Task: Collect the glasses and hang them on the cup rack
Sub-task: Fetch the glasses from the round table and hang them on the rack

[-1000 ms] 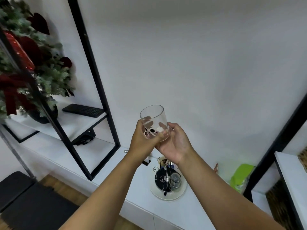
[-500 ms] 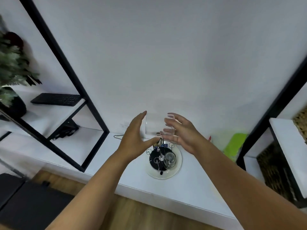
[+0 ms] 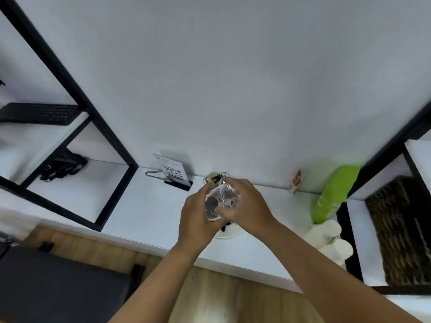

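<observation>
White counter [image 3: 149, 213]: glass [image 3: 220, 202], gripped by left hand [image 3: 198, 217] and right hand [image 3: 249, 206], directly above rack [image 3: 215, 179] (mostly hidden); orientation unclear.

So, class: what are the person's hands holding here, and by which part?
A clear glass, over the cup rack. Left hand and right hand grip its sides from opposite flanks.
</observation>
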